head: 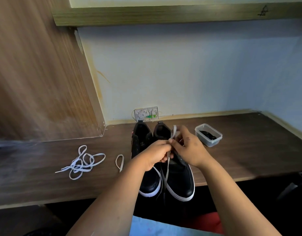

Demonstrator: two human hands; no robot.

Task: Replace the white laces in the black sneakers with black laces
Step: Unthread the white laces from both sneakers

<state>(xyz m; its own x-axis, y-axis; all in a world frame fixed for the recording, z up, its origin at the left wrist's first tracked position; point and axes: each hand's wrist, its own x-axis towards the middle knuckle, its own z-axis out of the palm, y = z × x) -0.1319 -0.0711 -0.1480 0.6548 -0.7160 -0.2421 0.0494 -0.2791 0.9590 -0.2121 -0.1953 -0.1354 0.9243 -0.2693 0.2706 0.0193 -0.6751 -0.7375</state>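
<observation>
Two black sneakers with white soles stand side by side on the wooden desk, the left sneaker (141,143) and the right sneaker (179,178), toes toward me. My left hand (155,155) grips a white lace (166,174) above the right sneaker; its ends hang down over the toes. My right hand (189,147) pinches the same lace, a loop of which rises blurred near the fingers. A loose white lace (82,162) lies tangled on the desk to the left. Black laces (207,135) sit in a clear plastic tub (208,135) at the right.
A small white lace loop (120,161) lies just left of the sneakers. A white wall box (146,114) with wires sits behind them. A wooden panel (36,82) bounds the left, and the desk's front edge (61,201) runs under the sneaker toes.
</observation>
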